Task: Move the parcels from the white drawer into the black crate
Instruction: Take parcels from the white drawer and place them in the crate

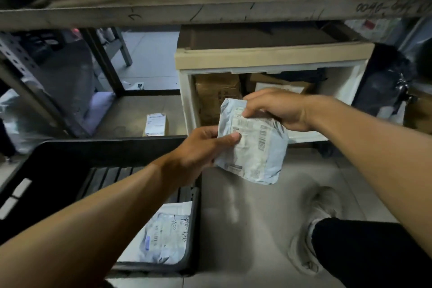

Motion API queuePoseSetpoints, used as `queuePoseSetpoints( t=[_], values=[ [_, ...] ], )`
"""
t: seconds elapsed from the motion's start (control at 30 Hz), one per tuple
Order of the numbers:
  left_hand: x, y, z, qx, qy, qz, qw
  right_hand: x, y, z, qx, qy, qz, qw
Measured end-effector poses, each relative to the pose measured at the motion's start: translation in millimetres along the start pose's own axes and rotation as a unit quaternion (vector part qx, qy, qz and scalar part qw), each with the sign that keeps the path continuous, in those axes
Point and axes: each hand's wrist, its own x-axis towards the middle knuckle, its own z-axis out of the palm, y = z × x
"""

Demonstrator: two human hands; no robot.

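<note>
Head view: both hands, left hand (205, 147) and right hand (275, 110), pinch a parcel (254, 147).

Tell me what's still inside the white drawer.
Inside the white drawer: a brown cardboard box at left, another labelled box with something dark on top. The held parcel and both hands cover the front.

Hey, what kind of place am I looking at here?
Probably a parcel sorting or storage room. Both hands hold a labelled mailer bag with barcodes, more parcels sit in a white drawer under metal shelving, and another parcel lies in a black crate.
</note>
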Motion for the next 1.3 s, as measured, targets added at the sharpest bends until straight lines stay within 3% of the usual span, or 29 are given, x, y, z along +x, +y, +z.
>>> queuePoseSetpoints(
  t=[0.13, 0.3, 0.67, 0.73, 0.83, 0.87, 0.93, 1.0, 1.1, 1.3],
  values=[
    [-20, 7, -11, -0.087, 0.104, 0.041, 0.990, 1, -1, 21, 0.047, 0.101, -0.042, 0.993],
    [-35, 5, -4, -0.162, 0.216, 0.050, 0.962, -2, -4, 56, 0.226, 0.036, -0.039, 0.973],
    [-53, 15, -29, -0.165, 0.191, 0.021, 0.968, 5, 9, 72, 0.184, 0.107, -0.041, 0.976],
    [-55, 16, -26, -0.137, 0.245, 0.013, 0.960, 5, 11, 77, 0.201, 0.112, -0.033, 0.973],
    [-52, 11, -26, -0.089, 0.382, 0.021, 0.920, 8, 11, 83, 0.244, 0.153, -0.015, 0.958],
    [-52, 11, -25, -0.068, 0.390, 0.036, 0.918, 10, 11, 86, 0.266, 0.164, -0.010, 0.950],
    [-52, 13, -20, -0.040, 0.310, 0.049, 0.949, 12, 8, 92, 0.299, 0.155, -0.002, 0.942],
    [-52, 15, -17, -0.057, 0.180, 0.032, 0.981, 13, 5, 99, 0.290, 0.091, -0.003, 0.953],
    [-52, 18, -27, -0.075, 0.081, 0.014, 0.994, 13, 6, 104, 0.249, -0.005, -0.001, 0.969],
    [-49, 9, -37, -0.157, 0.209, 0.010, 0.965, 14, 5, 110, 0.183, 0.092, -0.056, 0.977]
  ],
)
